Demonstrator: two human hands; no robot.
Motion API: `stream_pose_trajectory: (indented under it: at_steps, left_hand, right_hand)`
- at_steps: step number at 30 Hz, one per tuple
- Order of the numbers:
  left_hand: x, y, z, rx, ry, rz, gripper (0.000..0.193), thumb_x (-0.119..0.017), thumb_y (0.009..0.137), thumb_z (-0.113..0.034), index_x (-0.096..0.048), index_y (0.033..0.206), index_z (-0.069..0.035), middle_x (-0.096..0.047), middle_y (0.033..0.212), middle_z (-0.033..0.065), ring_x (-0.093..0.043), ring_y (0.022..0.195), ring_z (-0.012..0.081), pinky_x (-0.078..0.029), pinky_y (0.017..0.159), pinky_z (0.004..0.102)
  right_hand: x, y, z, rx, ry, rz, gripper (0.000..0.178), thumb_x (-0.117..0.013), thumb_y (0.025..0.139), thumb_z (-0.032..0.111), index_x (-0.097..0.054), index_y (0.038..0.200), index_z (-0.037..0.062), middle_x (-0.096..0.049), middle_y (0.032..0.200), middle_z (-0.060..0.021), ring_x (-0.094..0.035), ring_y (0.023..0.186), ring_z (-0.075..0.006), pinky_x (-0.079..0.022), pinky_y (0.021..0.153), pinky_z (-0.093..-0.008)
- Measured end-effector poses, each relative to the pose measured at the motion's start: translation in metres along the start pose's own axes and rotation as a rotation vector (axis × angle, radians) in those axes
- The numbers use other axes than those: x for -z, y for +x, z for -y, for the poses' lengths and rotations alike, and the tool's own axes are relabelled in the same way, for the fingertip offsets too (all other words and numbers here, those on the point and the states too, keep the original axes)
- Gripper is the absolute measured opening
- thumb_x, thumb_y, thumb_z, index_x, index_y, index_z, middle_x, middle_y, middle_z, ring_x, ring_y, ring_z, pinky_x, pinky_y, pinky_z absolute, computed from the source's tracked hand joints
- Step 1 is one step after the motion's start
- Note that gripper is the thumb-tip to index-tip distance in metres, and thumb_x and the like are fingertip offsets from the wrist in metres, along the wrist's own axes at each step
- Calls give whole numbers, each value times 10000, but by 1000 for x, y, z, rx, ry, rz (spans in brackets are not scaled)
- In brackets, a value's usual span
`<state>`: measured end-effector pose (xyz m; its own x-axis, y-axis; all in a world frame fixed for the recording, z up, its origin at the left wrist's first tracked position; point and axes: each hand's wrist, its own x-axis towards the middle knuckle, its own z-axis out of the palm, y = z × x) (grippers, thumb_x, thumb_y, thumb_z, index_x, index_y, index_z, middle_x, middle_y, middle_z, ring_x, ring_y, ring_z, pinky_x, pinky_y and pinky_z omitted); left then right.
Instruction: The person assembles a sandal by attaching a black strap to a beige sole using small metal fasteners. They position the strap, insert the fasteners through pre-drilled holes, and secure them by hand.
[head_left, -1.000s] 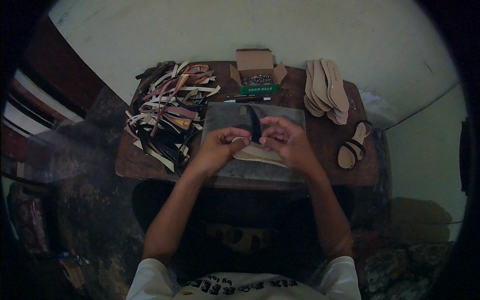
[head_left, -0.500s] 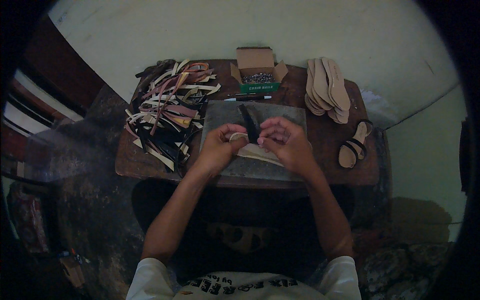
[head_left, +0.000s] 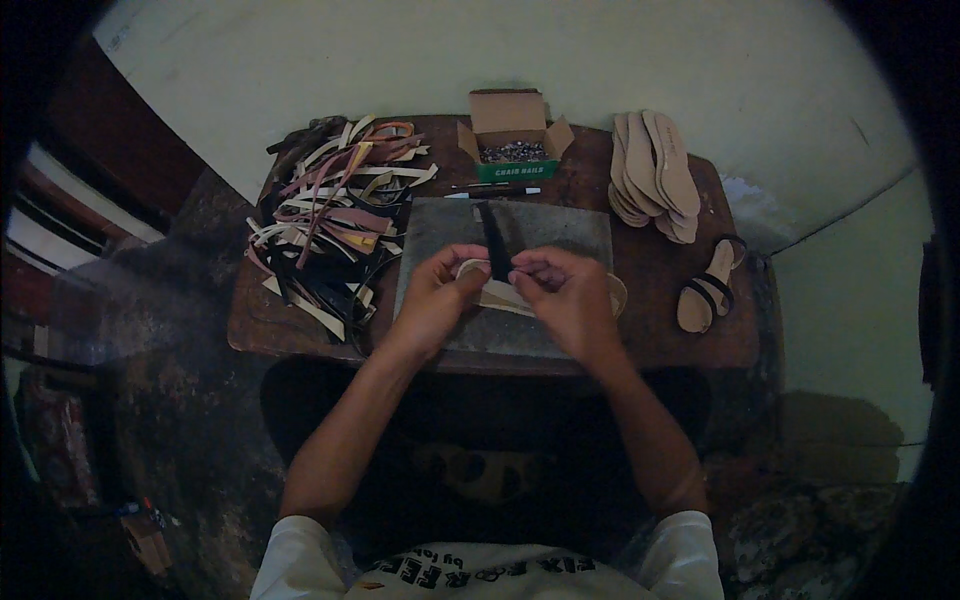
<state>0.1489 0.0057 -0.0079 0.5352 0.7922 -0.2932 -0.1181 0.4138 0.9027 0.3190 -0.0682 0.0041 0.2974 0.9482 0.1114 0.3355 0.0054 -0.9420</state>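
A tan sandal sole point(head_left: 506, 297) lies sideways over the grey slab, with its right end showing past my right hand. My left hand point(head_left: 432, 298) is closed on the sole's left end, thumb on top. A black strap point(head_left: 495, 238) stands up from the sole, its free end pointing away from me. Low on the strap, the thumb and fingers of my right hand point(head_left: 572, 297) pinch it at the sole's edge. The strap's lower end is partly hidden by my fingers.
The grey slab point(head_left: 430, 235) rests on a dark wooden table point(head_left: 660, 335). Mixed straps point(head_left: 325, 225) are heaped at left. Behind are an open green box of nails point(head_left: 515, 155) and a pen point(head_left: 495, 192). Stacked soles point(head_left: 655, 175) and a black-strapped sandal point(head_left: 708, 293) are at right.
My right hand has shifted slightly left and its fingers have drawn in on the strap. The strap has also moved slightly left. More of the sole's right end shows.
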Motion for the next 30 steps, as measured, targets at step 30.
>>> stream_pose_trajectory:
  at_steps: [30]
  left_hand:
    - [-2, 2, 11, -133, 256, -26, 216, -750, 947, -185, -687, 1082, -29, -688, 947, -3, -584, 824, 43, -469, 697, 230]
  right_hand:
    - [8, 5, -6, 13, -64, 64, 152, -718, 901, 109, -724, 979, -21, -725, 869, -150, -692, 751, -193, -522, 696, -334]
